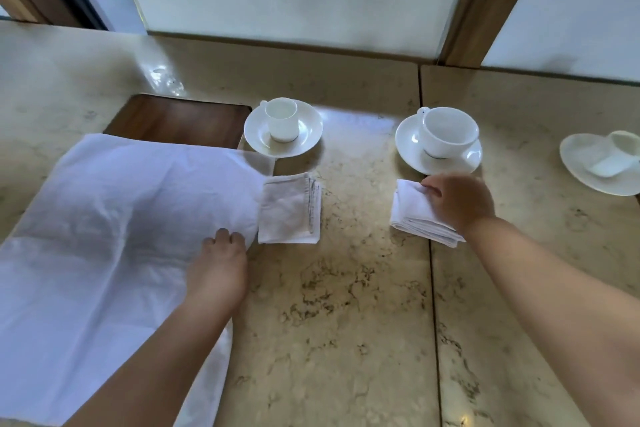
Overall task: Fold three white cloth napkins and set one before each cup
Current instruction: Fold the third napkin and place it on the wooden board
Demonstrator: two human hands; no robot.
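Note:
Three white cups on saucers stand along the marble counter: a small left cup, a wide middle cup and a blurred right cup at the frame edge. One folded napkin lies in front of the left cup, untouched. A second folded napkin lies in front of the middle cup, and my right hand rests on it with fingers on its top. A large unfolded white napkin is spread at the left; my left hand lies at its right edge, fingers curled onto the cloth.
A dark wooden tray sits behind the spread napkin, partly covered by it. Frosted glass panels in wood frames rise along the counter's back. A seam divides the marble slabs.

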